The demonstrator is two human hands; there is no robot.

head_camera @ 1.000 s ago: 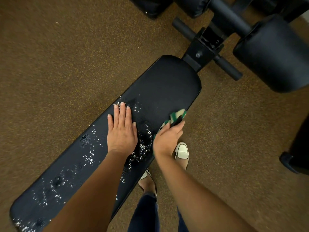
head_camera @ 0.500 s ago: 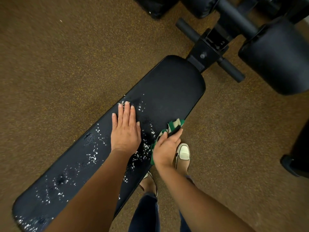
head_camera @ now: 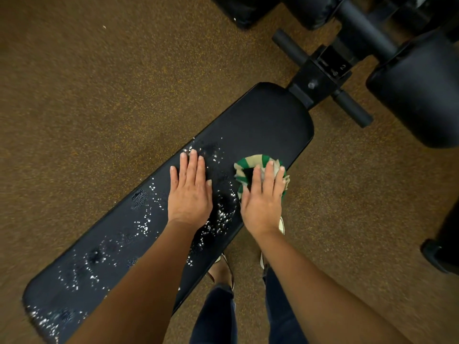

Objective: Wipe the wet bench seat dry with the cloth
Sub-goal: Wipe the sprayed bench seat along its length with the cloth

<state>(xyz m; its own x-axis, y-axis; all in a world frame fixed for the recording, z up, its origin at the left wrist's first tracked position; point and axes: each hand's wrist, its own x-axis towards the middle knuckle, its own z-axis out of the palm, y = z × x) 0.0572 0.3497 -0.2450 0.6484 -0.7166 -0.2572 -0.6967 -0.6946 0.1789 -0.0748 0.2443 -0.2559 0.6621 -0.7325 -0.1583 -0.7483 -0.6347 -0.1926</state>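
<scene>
A long black padded bench seat (head_camera: 260, 120) runs from lower left to upper right. Water drops glisten across its middle and lower left; the far upper end looks dry. A green and beige striped cloth (head_camera: 250, 166) lies bunched on the seat near its right edge. My right hand (head_camera: 263, 199) presses flat on the cloth with fingers spread. My left hand (head_camera: 190, 192) rests flat on the wet seat, palm down, just left of the cloth, holding nothing.
A black metal frame with round handles (head_camera: 323, 75) joins the seat's far end, with large black pads (head_camera: 417, 100) behind it. Brown speckled floor surrounds the bench. My feet in light shoes (head_camera: 282, 225) stand at the seat's right edge.
My right hand has flattened and slid with the cloth from the seat's right edge farther onto the seat. My left hand has stayed planted in the same spot.
</scene>
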